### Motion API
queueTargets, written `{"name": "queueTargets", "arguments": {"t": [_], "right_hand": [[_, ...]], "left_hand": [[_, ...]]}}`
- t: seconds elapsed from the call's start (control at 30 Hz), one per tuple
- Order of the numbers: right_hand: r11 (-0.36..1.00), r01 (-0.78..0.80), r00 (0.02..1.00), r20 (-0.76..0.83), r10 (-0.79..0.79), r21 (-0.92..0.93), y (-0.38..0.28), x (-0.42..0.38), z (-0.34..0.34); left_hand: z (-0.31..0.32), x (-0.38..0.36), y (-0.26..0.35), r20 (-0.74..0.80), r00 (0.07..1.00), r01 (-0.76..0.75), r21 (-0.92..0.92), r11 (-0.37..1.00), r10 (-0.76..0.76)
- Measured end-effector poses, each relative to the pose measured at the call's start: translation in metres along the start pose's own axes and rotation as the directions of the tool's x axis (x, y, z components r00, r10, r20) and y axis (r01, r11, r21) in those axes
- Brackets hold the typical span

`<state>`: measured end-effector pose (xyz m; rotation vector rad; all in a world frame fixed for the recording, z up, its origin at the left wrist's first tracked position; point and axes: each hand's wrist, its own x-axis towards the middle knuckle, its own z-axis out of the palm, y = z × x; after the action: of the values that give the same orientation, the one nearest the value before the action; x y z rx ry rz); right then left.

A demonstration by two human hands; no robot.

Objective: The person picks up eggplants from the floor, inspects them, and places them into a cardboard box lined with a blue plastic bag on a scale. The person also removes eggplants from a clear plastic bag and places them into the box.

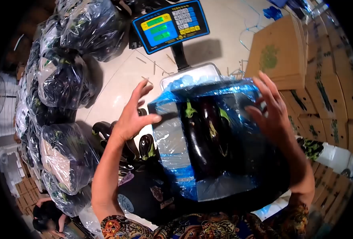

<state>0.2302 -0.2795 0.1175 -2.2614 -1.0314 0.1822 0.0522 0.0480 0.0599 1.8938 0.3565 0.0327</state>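
Several dark eggplants [202, 137] with green caps lie side by side in an open container lined with blue plastic film [174, 159]. At its upper left corner, my left hand [138, 111] has its fingers spread, the thumb close to the film's edge. My right hand [270, 105] is at the upper right side, fingers apart and curved over the film; whether it touches the film is hard to tell. Just beyond the container stands a scale [190, 73] with a blue-framed display [171, 26]. More eggplants [146, 146] lie left of the container, beside my left forearm.
Bagged eggplants [61, 77] are piled along the left. Cardboard boxes [278, 51] stack up on the right. Small scraps [154, 67] and blue strands [250, 30] lie on the floor. Another person [49, 215] is at the lower left.
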Motion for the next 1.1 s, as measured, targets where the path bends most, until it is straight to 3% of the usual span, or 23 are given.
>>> {"name": "queueTargets", "arguments": {"t": [0.07,0.1,0.17,0.23,0.27,0.3,0.37,0.4,0.47,0.5,0.57,0.63,0.67,0.7,0.73,0.77,0.8,0.83,0.87,0.9,1.0,1.03,1.1], "right_hand": [[0.994,0.076,0.997,0.0,-0.076,-0.079,0.02,0.016,0.004],[0.978,0.157,0.987,-0.011,-0.16,-0.14,0.03,0.023,0.01],[0.975,0.035,0.999,0.022,-0.03,-0.219,0.043,0.038,0.027],[0.959,-0.125,0.963,0.201,0.179,-0.255,0.039,0.054,0.024],[0.939,-0.199,0.917,0.284,0.279,-0.282,0.036,0.056,0.02],[0.959,-0.171,0.941,0.252,0.227,-0.226,0.033,0.051,0.016],[0.988,-0.095,0.977,0.181,0.116,-0.12,0.026,0.042,0.009],[0.995,-0.051,0.982,0.18,0.065,-0.086,0.021,0.036,0.005],[0.977,0.194,0.954,0.25,-0.166,-0.091,0.015,0.022,0.004],[0.946,0.312,0.919,0.281,-0.277,-0.09,0.012,0.013,0.003],[0.922,0.368,0.835,0.393,-0.386,0.122,0.012,-0.018,0.025],[0.871,0.482,0.63,0.728,-0.27,-0.093,-0.012,-0.05,0.041],[0.834,0.545,0.567,0.772,-0.287,-0.091,-0.012,-0.067,0.051],[0.792,0.605,0.499,0.814,-0.296,-0.083,-0.008,-0.079,0.059],[0.8,0.597,0.496,0.812,-0.308,-0.061,-0.009,-0.081,0.056],[0.846,0.53,0.586,0.748,-0.311,-0.064,-0.01,-0.079,0.05],[0.885,0.461,0.67,0.677,-0.304,-0.059,-0.018,-0.07,0.035],[0.919,0.392,0.748,0.599,-0.287,-0.049,-0.023,-0.062,0.025],[0.923,0.382,0.856,0.393,-0.337,-0.04,-0.018,-0.058,0.027],[0.962,0.275,0.915,0.308,-0.262,0.001,-0.019,-0.049,0.021],[0.973,0.23,0.965,0.133,-0.226,-0.016,-0.018,-0.028,0.016],[0.97,0.238,0.968,0.095,-0.232,-0.053,-0.014,-0.022,0.022],[0.963,0.241,0.97,0.02,-0.24,-0.122,-0.006,-0.011,0.041]], "left_hand": [[0.009,0.02,0.018,0.123,0.992,-0.052,0.232,0.971,0.024],[0.017,0.026,0.025,0.114,0.981,-0.188,0.33,0.925,0.159],[0.023,0.045,0.006,0.121,0.993,-0.05,0.436,0.899,-0.003],[0.023,0.056,-0.004,-0.047,0.999,0.019,0.295,0.955,-0.005],[0.017,0.058,-0.004,-0.058,0.997,0.066,0.132,0.989,-0.058],[0.009,0.057,0.002,-0.05,0.998,0.029,0.076,0.997,-0.025],[0.004,0.049,0.017,-0.074,0.992,0.085,-0.237,0.968,-0.105],[0.006,0.042,0.03,-0.04,0.996,0.071,-0.223,0.972,-0.082],[0.01,0.022,0.058,0.028,0.999,0.045,-0.199,0.979,-0.04],[0.009,0.014,0.068,0.136,0.991,0.0,-0.047,0.999,0.006],[0.021,-0.012,0.078,0.284,0.949,0.129,0.049,0.99,-0.138],[0.03,-0.033,0.068,0.558,0.82,0.01,0.211,0.978,-0.129],[0.032,-0.037,0.086,0.657,0.703,0.013,0.371,0.928,-0.272],[0.032,-0.04,0.083,0.613,0.746,-0.018,0.412,0.911,-0.262],[0.03,-0.039,0.072,0.444,0.888,-0.037,0.333,0.942,-0.122],[0.025,-0.037,0.055,0.236,0.972,-0.074,0.259,0.963,0.011],[0.014,-0.027,0.041,0.068,0.998,-0.015,0.281,0.96,-0.005],[0.009,-0.017,0.043,-0.01,0.993,-0.101,0.402,0.91,0.115],[0.006,-0.005,0.033,-0.01,0.976,-0.184,0.497,0.848,0.218],[0.006,0.007,0.014,0.002,0.948,-0.258,0.588,0.766,0.318],[0.026,0.031,-0.017,0.133,0.965,-0.255,0.662,0.705,0.224],[0.037,0.031,0.004,0.125,0.992,-0.096,0.77,0.631,-0.001],[0.04,0.04,-0.011,0.057,0.98,-0.159,0.795,0.586,0.19]]}}
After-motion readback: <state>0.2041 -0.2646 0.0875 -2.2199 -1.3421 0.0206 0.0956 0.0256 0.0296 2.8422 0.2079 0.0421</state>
